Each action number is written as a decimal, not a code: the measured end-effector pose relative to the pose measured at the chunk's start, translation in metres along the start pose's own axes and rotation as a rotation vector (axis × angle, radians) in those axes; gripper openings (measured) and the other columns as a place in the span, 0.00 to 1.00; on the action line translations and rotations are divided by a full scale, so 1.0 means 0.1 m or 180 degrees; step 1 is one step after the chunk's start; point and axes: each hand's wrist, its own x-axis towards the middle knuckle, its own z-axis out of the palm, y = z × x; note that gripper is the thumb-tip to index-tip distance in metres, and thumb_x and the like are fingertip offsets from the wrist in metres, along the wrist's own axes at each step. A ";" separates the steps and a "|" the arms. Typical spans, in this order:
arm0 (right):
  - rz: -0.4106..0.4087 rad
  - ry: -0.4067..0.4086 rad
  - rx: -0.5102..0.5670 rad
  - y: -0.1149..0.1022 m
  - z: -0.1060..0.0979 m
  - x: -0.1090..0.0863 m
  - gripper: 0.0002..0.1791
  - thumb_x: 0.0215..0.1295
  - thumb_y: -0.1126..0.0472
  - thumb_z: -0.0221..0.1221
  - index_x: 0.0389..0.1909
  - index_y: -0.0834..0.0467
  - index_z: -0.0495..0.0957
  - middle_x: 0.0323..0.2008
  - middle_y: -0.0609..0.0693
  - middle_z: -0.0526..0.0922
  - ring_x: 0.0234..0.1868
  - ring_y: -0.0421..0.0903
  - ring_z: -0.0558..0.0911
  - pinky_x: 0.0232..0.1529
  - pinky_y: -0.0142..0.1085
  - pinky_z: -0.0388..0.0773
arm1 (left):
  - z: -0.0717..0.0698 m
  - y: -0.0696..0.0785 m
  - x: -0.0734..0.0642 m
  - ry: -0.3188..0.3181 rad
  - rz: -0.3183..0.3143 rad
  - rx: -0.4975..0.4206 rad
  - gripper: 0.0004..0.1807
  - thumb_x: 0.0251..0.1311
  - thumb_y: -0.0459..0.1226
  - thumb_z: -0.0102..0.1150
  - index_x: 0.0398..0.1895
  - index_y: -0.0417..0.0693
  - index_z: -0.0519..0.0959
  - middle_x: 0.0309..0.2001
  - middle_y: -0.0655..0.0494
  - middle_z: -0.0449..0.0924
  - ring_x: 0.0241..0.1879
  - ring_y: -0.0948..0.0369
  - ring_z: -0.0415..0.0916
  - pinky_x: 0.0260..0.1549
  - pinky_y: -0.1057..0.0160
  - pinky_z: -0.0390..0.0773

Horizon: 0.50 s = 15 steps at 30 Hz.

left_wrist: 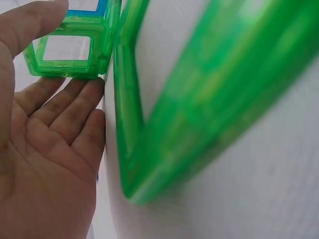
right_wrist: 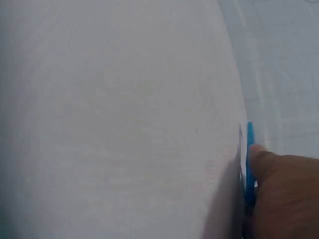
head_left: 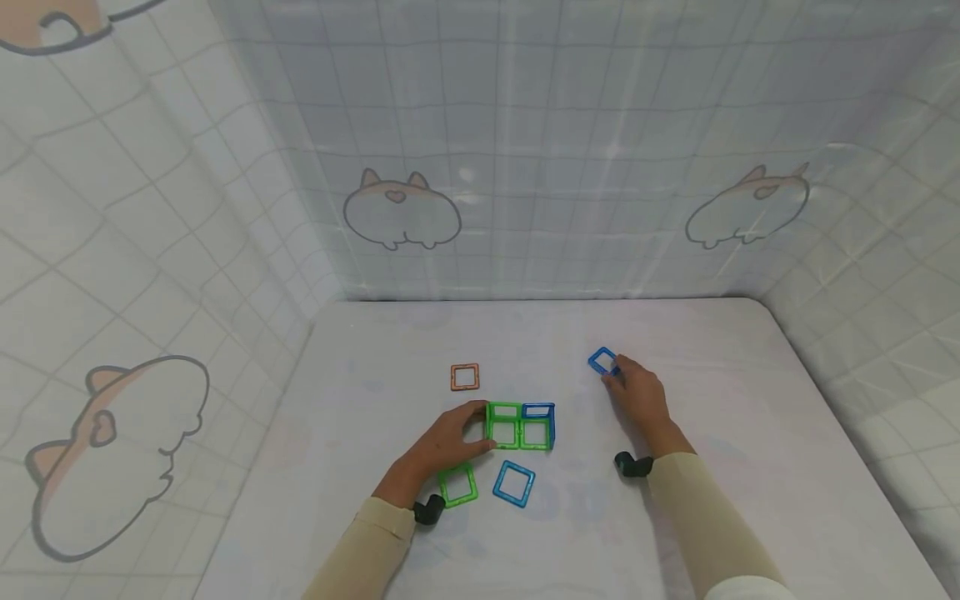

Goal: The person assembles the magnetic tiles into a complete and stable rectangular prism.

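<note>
Beside my left hand stands a small structure of joined magnetic tiles, green with blue tiles at its right end. The left thumb lies at its near left corner and the fingers at its far left corner, holding it between them. In the left wrist view, the fingertips touch a green tile's edge. Further right and back, my right hand pinches a blue square magnetic tile by its near right corner. The right wrist view shows that tile edge-on, low over the table, with the hand partly covering it.
A loose green square tile lies by the left wrist, and a light blue one lies in front of the structure. Behind the left hand is an orange square tile. A patterned curtain rises at the table's far edge.
</note>
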 end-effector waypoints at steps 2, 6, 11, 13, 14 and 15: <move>-0.0006 -0.0001 -0.0007 -0.01 -0.01 -0.02 0.26 0.75 0.54 0.55 0.66 0.65 0.71 0.63 0.64 0.75 0.65 0.63 0.73 0.64 0.56 0.71 | 0.00 0.01 0.00 -0.0003 -0.0011 -0.0001 0.40 0.60 0.55 0.66 0.73 0.54 0.65 0.67 0.60 0.72 0.69 0.58 0.66 0.67 0.48 0.67; -0.0005 0.0047 0.0057 0.00 -0.03 -0.05 0.25 0.78 0.53 0.50 0.67 0.64 0.71 0.63 0.63 0.76 0.64 0.62 0.74 0.63 0.56 0.72 | 0.00 0.00 0.00 -0.0007 0.0001 0.0024 0.40 0.60 0.55 0.66 0.73 0.53 0.65 0.67 0.59 0.72 0.69 0.58 0.65 0.67 0.47 0.67; -0.0037 0.0118 0.0159 -0.01 -0.03 -0.08 0.25 0.80 0.53 0.47 0.64 0.67 0.73 0.61 0.63 0.77 0.63 0.62 0.75 0.63 0.55 0.72 | 0.00 -0.02 0.01 0.0018 0.0051 0.0059 0.39 0.60 0.54 0.67 0.73 0.53 0.66 0.67 0.59 0.72 0.70 0.58 0.65 0.67 0.47 0.67; -0.0048 0.0134 0.0169 -0.02 -0.04 -0.09 0.24 0.80 0.54 0.46 0.63 0.68 0.73 0.60 0.64 0.78 0.63 0.62 0.76 0.62 0.55 0.73 | 0.01 -0.04 0.02 0.0027 0.0055 0.0086 0.39 0.60 0.54 0.67 0.73 0.54 0.65 0.67 0.60 0.72 0.70 0.58 0.65 0.68 0.47 0.66; -0.0045 0.0142 0.0170 -0.03 -0.04 -0.09 0.23 0.80 0.55 0.46 0.63 0.68 0.74 0.60 0.65 0.78 0.63 0.62 0.76 0.62 0.55 0.73 | 0.01 -0.04 0.02 0.0026 0.0048 0.0088 0.39 0.60 0.54 0.67 0.73 0.54 0.65 0.67 0.60 0.72 0.70 0.58 0.65 0.68 0.48 0.66; -0.0051 0.0151 0.0160 -0.04 -0.04 -0.09 0.23 0.80 0.56 0.45 0.62 0.69 0.73 0.59 0.65 0.79 0.62 0.63 0.76 0.62 0.56 0.73 | 0.02 -0.05 0.02 0.0023 0.0036 0.0088 0.39 0.60 0.54 0.67 0.73 0.55 0.65 0.68 0.60 0.71 0.70 0.58 0.64 0.68 0.48 0.66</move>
